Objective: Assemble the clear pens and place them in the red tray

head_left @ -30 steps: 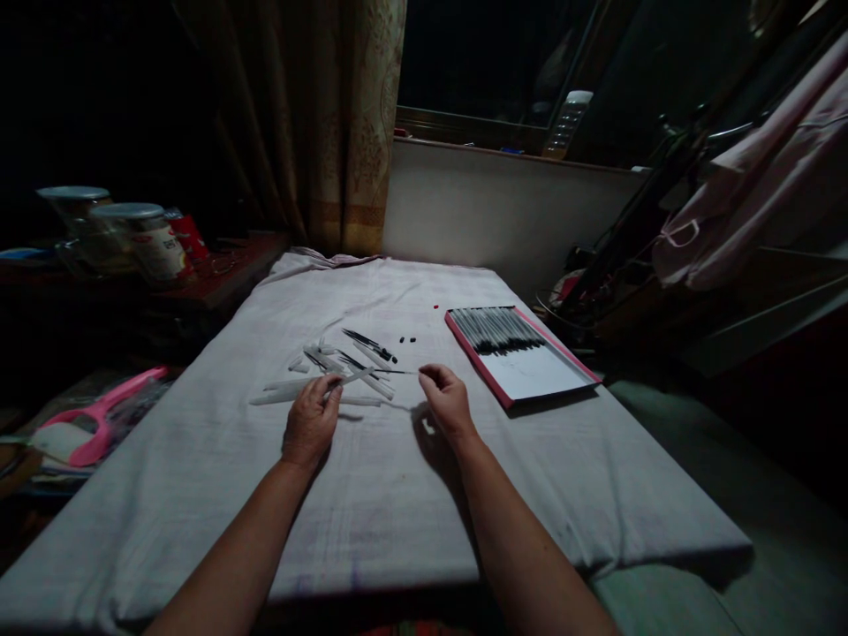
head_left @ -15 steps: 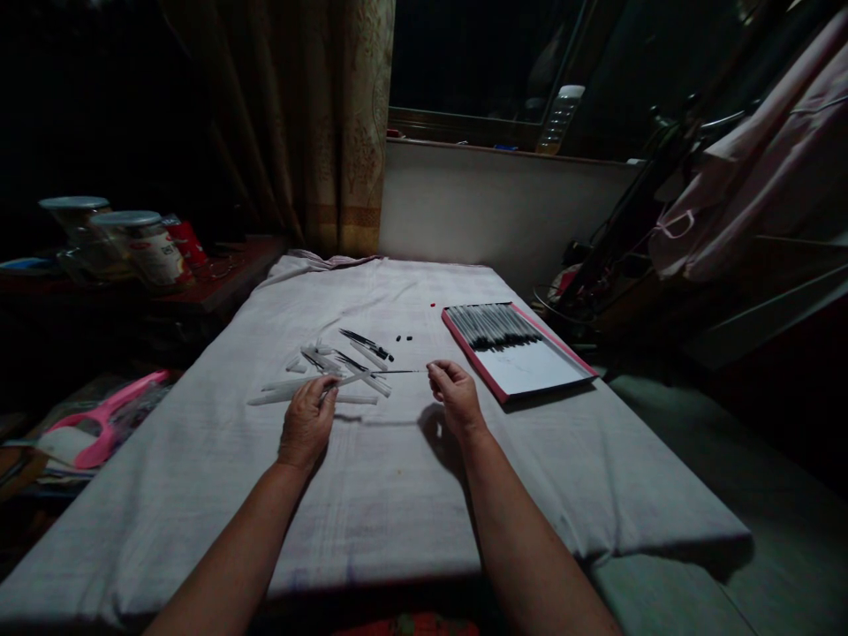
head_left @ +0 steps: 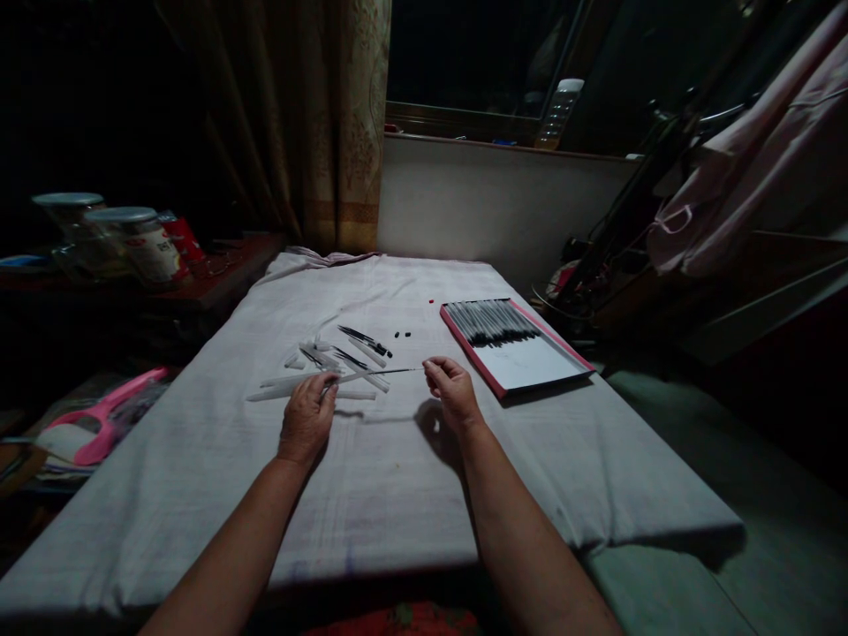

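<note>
My left hand (head_left: pixel 308 415) is closed in a pinch on a clear pen barrel (head_left: pixel 353 376) that points to the right. A thin dark pen refill (head_left: pixel 397 370) runs from the barrel's end across to my right hand (head_left: pixel 451 389), whose fingertips pinch its far end. Both hands are just above the cloth. Beyond and beside my left hand lie several loose clear barrels (head_left: pixel 284 385) and dark refills (head_left: pixel 364 339). Two small black caps (head_left: pixel 402 335) lie behind the refill. To the right, a shallow red-edged box (head_left: pixel 540 371) holds a row of pens (head_left: pixel 490 322).
A white cloth (head_left: pixel 397 495) covers the table. One small red piece (head_left: pixel 431 301) lies near the box. On the left, jars (head_left: pixel 139 247) stand on a dark side table, with a pink-handled object (head_left: pixel 109 420) lower down. A plastic bottle (head_left: pixel 560 113) stands on the windowsill.
The view has shifted very slightly. Both hands keep the same pinch, and the barrel and refill are held in nearly the same place.
</note>
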Motion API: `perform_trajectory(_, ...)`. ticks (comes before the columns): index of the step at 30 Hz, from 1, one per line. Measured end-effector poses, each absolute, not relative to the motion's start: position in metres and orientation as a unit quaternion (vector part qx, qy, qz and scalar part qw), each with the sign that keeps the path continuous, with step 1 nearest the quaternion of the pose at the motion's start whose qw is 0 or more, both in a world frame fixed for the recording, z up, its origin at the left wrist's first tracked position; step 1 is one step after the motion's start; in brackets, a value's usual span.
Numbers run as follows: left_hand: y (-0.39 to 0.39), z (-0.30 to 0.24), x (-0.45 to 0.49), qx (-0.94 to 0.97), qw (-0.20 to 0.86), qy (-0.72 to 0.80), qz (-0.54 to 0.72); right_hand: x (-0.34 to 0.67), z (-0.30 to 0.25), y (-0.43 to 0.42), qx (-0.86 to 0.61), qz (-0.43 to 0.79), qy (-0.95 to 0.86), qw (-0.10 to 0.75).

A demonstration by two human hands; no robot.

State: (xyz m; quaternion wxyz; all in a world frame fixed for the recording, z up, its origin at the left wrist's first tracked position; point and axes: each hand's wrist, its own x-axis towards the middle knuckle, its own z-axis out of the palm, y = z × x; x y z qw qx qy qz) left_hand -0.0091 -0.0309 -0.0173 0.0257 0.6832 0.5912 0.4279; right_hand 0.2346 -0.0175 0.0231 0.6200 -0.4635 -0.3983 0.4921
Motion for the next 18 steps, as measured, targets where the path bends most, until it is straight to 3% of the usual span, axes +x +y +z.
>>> perform_trajectory(18, -0.032, -0.015, -0.009, 0.696, 0.014, 0.586, 0.415, 0.243, 0.022, -0.014, -0.475, 0.47, -0.401, 0.627)
